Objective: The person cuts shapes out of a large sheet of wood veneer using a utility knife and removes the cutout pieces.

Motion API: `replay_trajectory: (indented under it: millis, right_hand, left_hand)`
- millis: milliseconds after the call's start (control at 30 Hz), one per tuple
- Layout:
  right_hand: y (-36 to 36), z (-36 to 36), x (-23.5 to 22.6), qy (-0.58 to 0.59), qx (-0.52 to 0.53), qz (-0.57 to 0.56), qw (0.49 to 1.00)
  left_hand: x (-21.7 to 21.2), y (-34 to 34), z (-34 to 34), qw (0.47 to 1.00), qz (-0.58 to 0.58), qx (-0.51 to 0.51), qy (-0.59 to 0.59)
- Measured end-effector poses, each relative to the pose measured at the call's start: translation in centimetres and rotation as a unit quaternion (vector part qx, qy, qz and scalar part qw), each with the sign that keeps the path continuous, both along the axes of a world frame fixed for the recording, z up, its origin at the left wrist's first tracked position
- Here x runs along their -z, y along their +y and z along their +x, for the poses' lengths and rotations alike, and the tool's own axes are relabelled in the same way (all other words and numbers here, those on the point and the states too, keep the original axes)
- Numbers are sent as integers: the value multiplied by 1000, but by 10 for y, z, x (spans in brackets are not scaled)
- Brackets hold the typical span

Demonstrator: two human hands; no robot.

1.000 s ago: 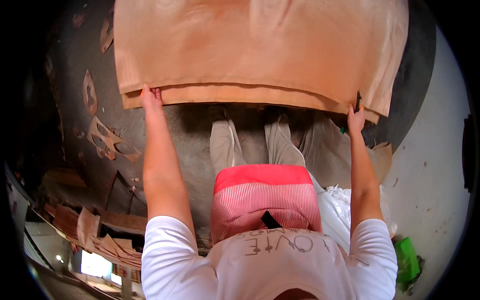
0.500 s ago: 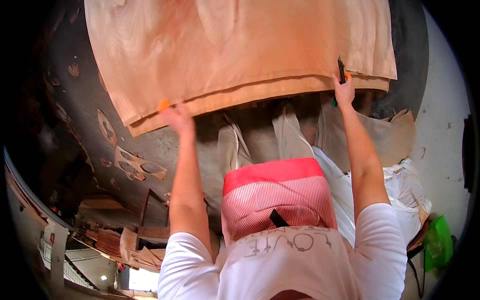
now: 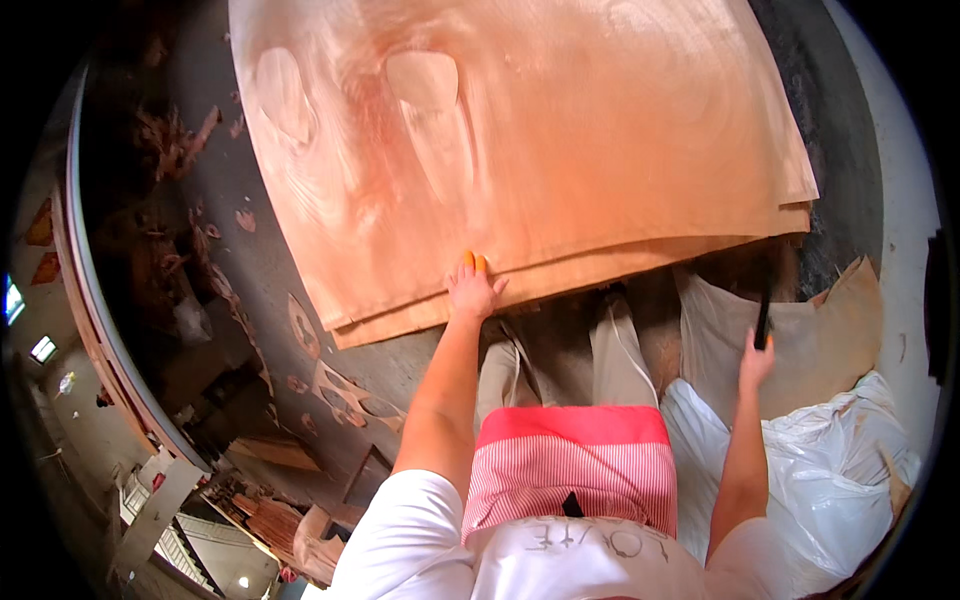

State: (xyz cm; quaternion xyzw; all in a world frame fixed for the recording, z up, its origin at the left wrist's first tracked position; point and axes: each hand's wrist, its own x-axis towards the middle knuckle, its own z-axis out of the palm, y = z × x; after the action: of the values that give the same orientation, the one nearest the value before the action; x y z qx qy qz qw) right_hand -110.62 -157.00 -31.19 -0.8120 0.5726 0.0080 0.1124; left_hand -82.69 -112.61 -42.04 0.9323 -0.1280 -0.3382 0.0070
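Observation:
A large sheet of wood veneer [image 3: 620, 130], pale orange-brown, lies on top of a stack, and the edge of a lower sheet [image 3: 400, 322] sticks out beneath its near side. My left hand [image 3: 474, 294] rests on the near edge of the top sheet, fingers stretched out, with orange covers on two fingertips. Two oval patches or openings [image 3: 422, 80] show in the sheet's left half. Off the stack, low at the right, my right hand [image 3: 757, 362] is closed around a black utility knife [image 3: 764, 318] pointing away from me; its blade end is blurred.
A loose veneer piece [image 3: 745, 350] and white plastic sheeting [image 3: 830, 470] lie at the right, beside a pale wall strip [image 3: 905, 200]. Cut-out veneer scraps [image 3: 345, 395] litter the floor at left. A red striped apron [image 3: 570, 465] covers my lap.
My right hand has drawn the knife back from the sheet's edge toward me. My left hand has shifted right along the edge and settled flat. The view has swung left.

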Motion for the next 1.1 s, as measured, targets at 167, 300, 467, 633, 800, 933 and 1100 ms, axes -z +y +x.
replay_trajectory:
  millis: [167,300,467,633,800,933,1100]
  right_hand:
    - [-28,-74,-57,4,42,3,999]
    - [-48,-119,-116,40,7,-54,998]
    - [-37,-134,-189,19,-37,-129,991]
    - [16,-124,-235,15,-56,-87,995]
    - [126,-117,-256,-66,-6,29,997]
    - [208,-114,-228,-131,-66,98,984]
    - [283,-76,-242,-118,-89,358,922]
  left_hand:
    - [-28,-8,14,999,-13,-16,44]
    - [-64,-18,10,993,-119,-2,-20]
    - [-124,-19,-12,981,-193,-13,-3]
    - [-172,16,-30,979,-201,5,23]
    - [-222,72,-26,977,-207,-2,44]
    - [-258,151,-28,983,-181,-11,5]
    - [-283,274,-61,987,-119,-103,-29]
